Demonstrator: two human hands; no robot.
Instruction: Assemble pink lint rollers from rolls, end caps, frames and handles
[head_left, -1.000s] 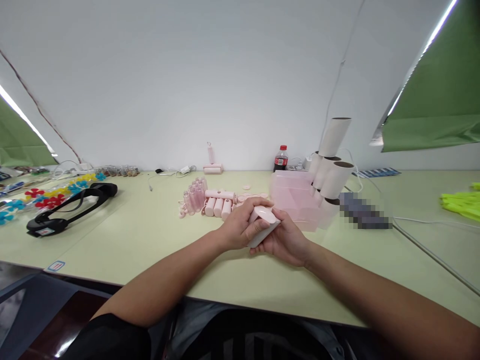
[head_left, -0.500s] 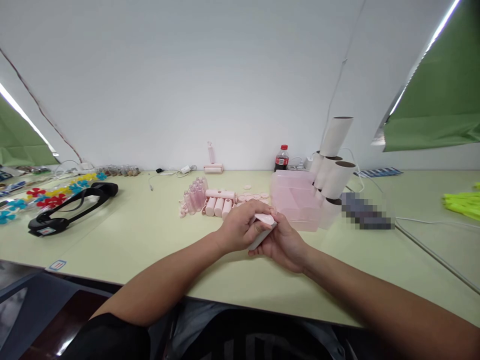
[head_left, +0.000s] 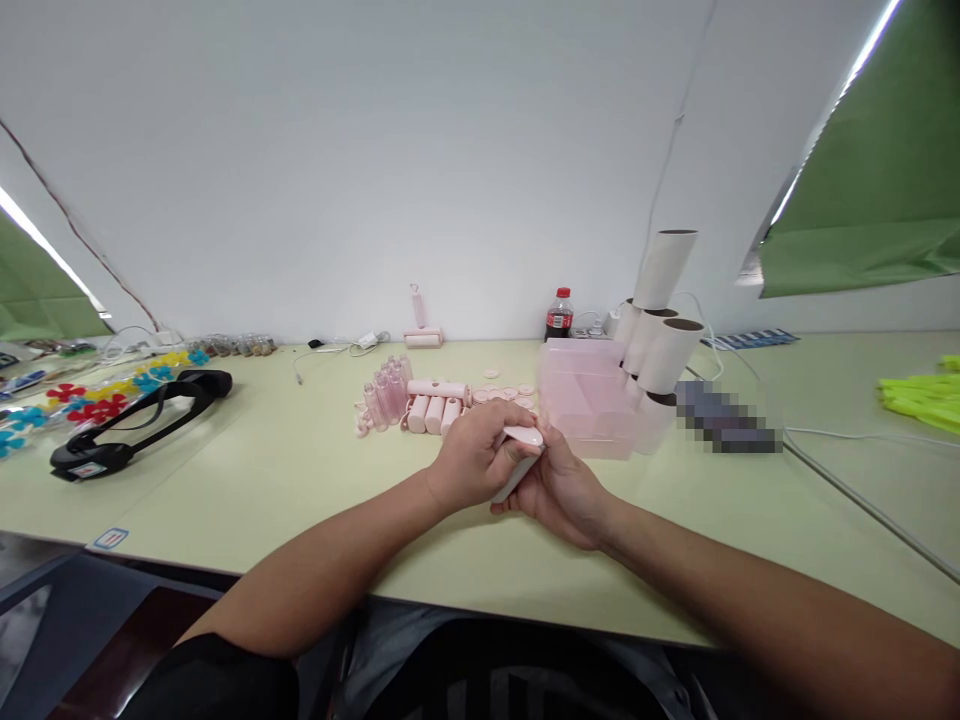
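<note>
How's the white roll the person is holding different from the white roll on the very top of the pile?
The held roll has a pale pink disc at its upper end; the top roll shows a dark, open end.
The held roll is wrapped by the left hand and right hand; the top roll sits untouched on other rolls.
The held roll is mostly hidden; the top roll's side shows plainly.
Both have white sides.

A worker's right hand (head_left: 566,497) sits slightly lower than a second earlier, as the pale pink cap (head_left: 526,436) on the white roll (head_left: 516,482) shows a narrower face.
</note>
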